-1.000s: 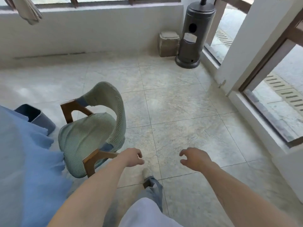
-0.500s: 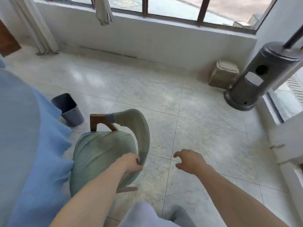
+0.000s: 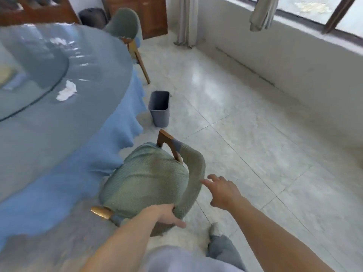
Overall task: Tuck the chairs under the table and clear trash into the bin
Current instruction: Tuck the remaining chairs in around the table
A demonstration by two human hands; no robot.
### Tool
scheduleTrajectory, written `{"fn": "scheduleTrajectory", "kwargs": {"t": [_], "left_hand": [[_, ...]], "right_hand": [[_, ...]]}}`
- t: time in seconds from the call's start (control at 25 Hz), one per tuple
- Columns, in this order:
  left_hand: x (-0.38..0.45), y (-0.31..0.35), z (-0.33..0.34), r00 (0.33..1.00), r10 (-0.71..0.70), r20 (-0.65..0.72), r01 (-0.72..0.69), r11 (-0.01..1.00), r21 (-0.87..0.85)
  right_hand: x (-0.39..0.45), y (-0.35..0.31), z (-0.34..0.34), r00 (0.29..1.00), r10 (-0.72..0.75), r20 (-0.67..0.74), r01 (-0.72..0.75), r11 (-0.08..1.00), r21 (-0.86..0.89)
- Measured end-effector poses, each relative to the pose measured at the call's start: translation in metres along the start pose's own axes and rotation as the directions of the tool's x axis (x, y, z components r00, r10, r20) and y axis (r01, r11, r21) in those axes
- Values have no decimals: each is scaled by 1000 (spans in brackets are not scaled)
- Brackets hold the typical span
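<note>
The green chair (image 3: pixel 149 179) stood at six o'clock, its seat edge just under the blue tablecloth (image 3: pixel 74 154) of the round table (image 3: pixel 39 118). The left hand (image 3: pixel 167 214) gripped the chair's curved backrest, fingers wrapped over its rim and hidden behind it. The right hand (image 3: pixel 222 191) hovered just beside the backrest with fingers spread, holding nothing. A grey bin (image 3: pixel 159 108) stood at twelve o'clock from the chair. Crumpled white trash (image 3: pixel 66 91) lay on the table at ten o'clock; motion blur smeared the tabletop, so what looked like more scraps farther back was unclear. A second chair (image 3: pixel 125 26) stood at eleven o'clock, partly hidden by the table.
</note>
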State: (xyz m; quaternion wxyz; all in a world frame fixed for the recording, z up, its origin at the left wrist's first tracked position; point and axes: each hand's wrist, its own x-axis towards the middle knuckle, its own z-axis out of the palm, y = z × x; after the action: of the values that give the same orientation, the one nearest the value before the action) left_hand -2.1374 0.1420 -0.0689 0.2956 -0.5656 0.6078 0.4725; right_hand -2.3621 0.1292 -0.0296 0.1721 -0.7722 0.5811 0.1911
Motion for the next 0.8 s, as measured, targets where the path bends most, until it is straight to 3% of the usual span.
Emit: {"fn": "scheduleTrajectory", "kwargs": {"t": [0.16, 0.36, 0.68, 0.8], "left_hand": [[3, 25, 29, 981, -171, -87, 147, 961, -234], [-5, 42, 51, 900, -361, -245, 279, 907, -315], [1, 55, 73, 765, -489, -419, 322, 854, -409], [2, 55, 71, 747, -497, -442, 365, 861, -354]], "right_hand": [[28, 51, -20, 972, -209, 104, 217, 973, -73], [60, 60, -35, 896, -424, 136, 444, 870, -214], [91, 37, -25, 778, -601, 183, 619, 682, -390], [105, 28, -25, 758, -626, 183, 633, 639, -436]]}}
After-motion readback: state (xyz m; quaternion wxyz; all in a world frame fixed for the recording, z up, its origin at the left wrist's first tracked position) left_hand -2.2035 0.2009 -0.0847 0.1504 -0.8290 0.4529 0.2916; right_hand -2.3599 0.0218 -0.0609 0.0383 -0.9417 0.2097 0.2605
